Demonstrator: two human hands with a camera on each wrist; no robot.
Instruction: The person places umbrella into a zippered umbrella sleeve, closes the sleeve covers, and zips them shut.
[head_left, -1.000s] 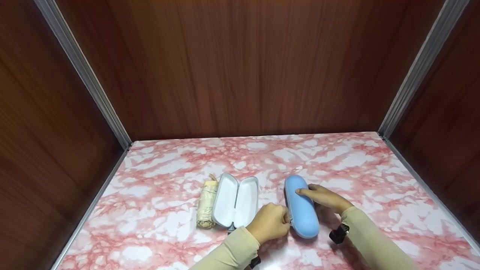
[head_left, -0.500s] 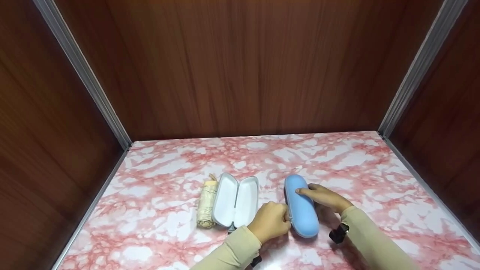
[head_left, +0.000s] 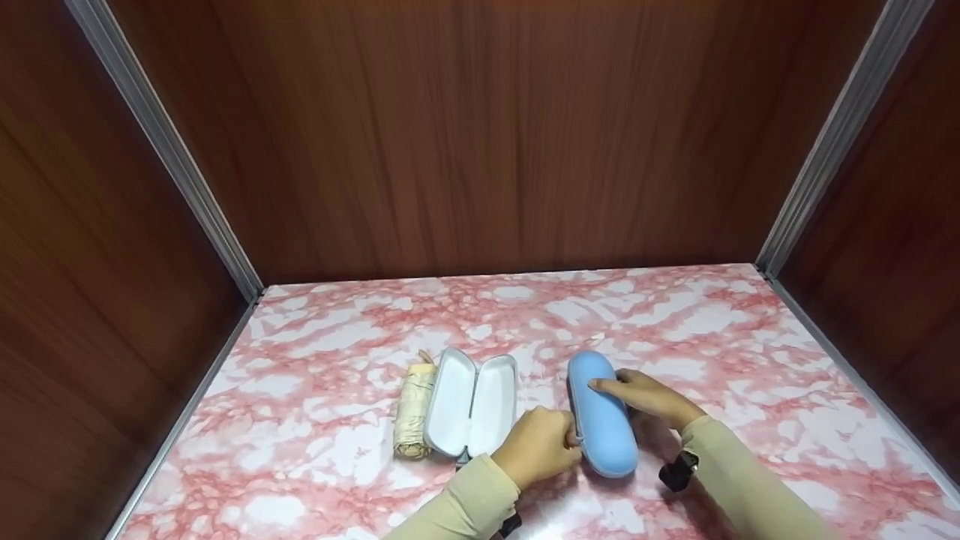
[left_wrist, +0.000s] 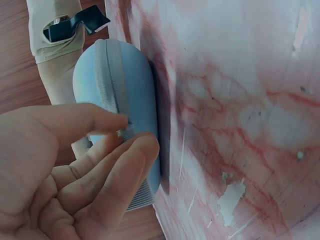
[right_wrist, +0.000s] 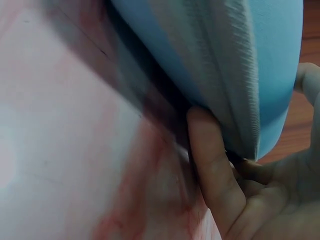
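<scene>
A blue zippered hard case [head_left: 606, 431] lies on the table, right of centre. My right hand [head_left: 651, 396] holds it from its right side, thumb on top; in the right wrist view the fingers reach along its lower side by the grey zipper band [right_wrist: 227, 75]. At the case's near left side, my left hand [head_left: 541, 444] pinches the small zipper pull [left_wrist: 126, 132] between thumb and fingers. The zipper looks closed along the stretch seen in the left wrist view. What the case contains is hidden.
Left of the hands, an opened glasses case [head_left: 452, 405] shows its pale inside. Against it lies a rolled cream bundle [head_left: 413, 412] with a cord at its far end. Brown wood-look panels [head_left: 450, 150] enclose the marbled red-and-white table [head_left: 315, 420].
</scene>
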